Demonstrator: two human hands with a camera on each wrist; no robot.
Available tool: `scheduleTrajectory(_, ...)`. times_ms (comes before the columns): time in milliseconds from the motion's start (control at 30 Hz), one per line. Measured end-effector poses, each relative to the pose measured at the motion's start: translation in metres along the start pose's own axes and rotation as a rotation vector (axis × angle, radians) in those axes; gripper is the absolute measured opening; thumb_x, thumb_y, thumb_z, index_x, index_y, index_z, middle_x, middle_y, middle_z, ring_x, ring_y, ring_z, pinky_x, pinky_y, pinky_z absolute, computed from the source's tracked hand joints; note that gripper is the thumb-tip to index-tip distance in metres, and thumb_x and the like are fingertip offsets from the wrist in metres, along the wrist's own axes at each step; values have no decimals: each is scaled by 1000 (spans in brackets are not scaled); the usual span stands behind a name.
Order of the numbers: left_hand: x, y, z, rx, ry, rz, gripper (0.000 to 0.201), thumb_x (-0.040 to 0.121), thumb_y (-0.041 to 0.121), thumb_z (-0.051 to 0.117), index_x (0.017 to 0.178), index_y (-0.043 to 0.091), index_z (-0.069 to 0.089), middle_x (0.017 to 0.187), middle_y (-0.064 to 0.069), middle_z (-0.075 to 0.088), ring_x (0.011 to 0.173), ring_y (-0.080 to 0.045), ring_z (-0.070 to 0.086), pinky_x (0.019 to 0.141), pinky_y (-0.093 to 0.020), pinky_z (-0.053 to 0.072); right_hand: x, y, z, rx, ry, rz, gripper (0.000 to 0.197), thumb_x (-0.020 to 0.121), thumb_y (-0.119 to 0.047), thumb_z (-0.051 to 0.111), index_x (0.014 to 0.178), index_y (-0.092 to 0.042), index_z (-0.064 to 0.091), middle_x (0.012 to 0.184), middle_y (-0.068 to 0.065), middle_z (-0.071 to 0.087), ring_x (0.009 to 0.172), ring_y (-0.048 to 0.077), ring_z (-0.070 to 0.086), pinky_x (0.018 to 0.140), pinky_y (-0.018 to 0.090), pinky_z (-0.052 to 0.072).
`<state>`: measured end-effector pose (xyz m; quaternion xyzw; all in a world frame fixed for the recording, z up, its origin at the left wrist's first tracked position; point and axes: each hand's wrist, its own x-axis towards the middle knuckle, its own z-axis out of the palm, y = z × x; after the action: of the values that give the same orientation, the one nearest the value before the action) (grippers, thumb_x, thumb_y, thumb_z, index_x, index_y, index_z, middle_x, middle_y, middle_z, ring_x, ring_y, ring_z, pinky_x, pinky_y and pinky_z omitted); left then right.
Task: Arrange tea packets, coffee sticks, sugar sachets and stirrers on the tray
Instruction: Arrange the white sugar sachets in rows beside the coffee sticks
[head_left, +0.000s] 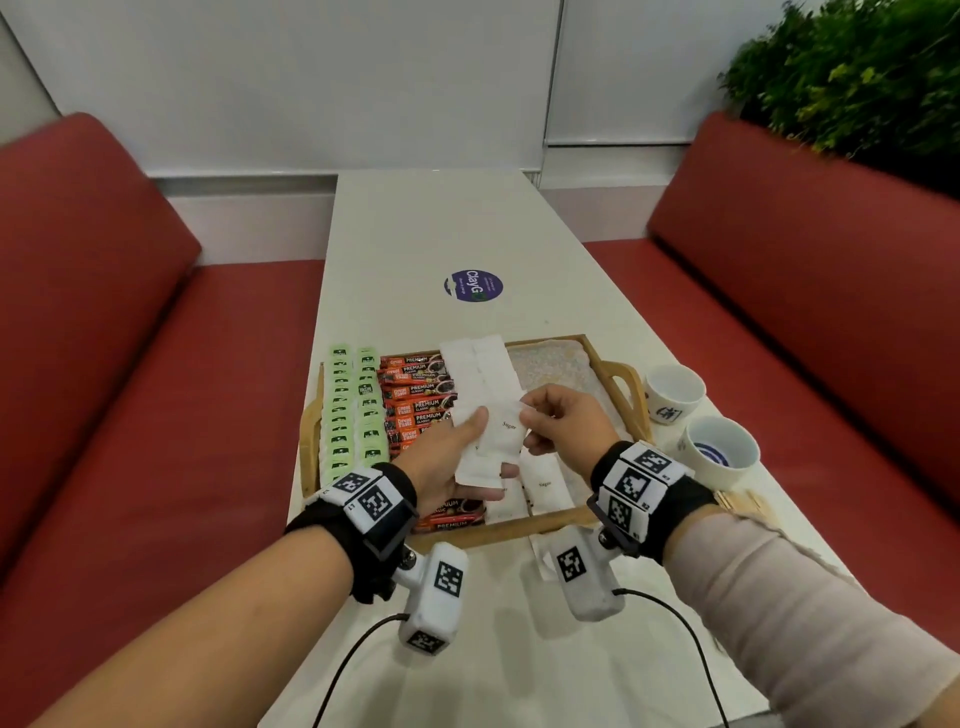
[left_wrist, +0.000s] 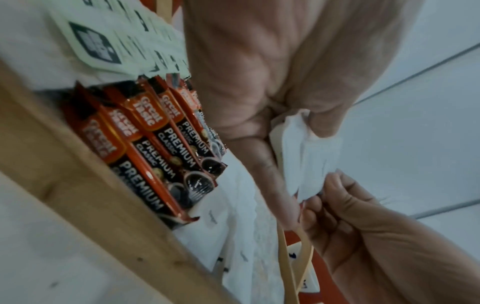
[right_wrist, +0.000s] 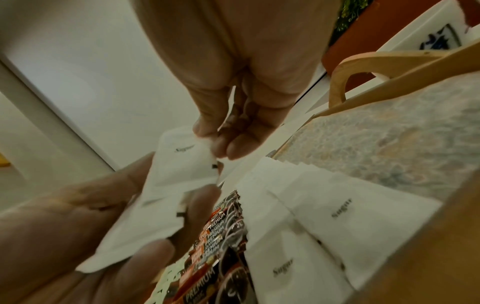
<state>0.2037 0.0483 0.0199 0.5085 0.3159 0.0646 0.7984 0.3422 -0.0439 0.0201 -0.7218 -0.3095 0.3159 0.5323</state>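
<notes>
Left hand (head_left: 445, 457) is gripping a small sugar sachet stack (head_left: 485, 457) mid-frame over the tray (head_left: 618, 387); right hand (head_left: 563, 423) fingers are pinching the top sachet (head_left: 506, 431). Peel one only, lay it continuing the white row (head_left: 480, 371).

Wooden tray (head_left: 524, 526) on white table (head_left: 426, 234), between red benches (head_left: 130, 332). In tray, left to right: green tea packets (head_left: 353, 410), red coffee sticks (head_left: 415, 395), white sugar sachets (head_left: 480, 364). Left hand (head_left: 447, 457) holds stack of sachets above tray; right hand (head_left: 563, 423) pinches top sachet (head_left: 503, 431) marked "Sugar". Two white cups (head_left: 696, 421) just right of tray. Wooden stirrers (head_left: 745, 503) near right wrist.
</notes>
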Motion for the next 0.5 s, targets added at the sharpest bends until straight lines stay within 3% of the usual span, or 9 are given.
scheduleTrajectory(100,6,6,-2,-37,-17,-10,29,100,34,42,117,18,59,107,-5,72,91,-24,71,58,-35,60,8,-9,1,55,-33,-37,17,92,3,53,82,-10,59,72,4,57,50,8,61,58,23,57)
scheduleTrajectory(200,11,10,-5,7,-54,15,25,94,26,55,118,19,61,115,-4,69,101,-23,68,60,-30,60,16,-14,4,82,-69,-56,16,90,7,52,84,-6,59,74,5,55,55,11,61,58,23,58)
scheduleTrajectory(300,17,11,-9,-51,-54,32,26,90,14,60,115,16,62,109,-5,69,93,-20,67,57,-25,58,22,-18,6,39,-74,-79,16,89,6,55,85,-8,62,70,3,52,52,9,58,57,20,55)
scheduleTrajectory(400,22,11,-11,-79,25,67,26,87,10,63,113,15,61,99,-5,68,83,-16,65,52,-20,55,27,-19,9,-30,-37,-83,19,89,5,53,89,-10,63,67,1,53,53,12,56,54,20,53)
scheduleTrajectory(500,31,13,-15,-92,176,130,34,84,6,67,116,15,59,106,-5,69,84,-17,66,51,-21,55,32,-20,15,26,-14,-16,16,97,-7,46,93,-12,60,73,10,61,54,20,58,54,28,53)
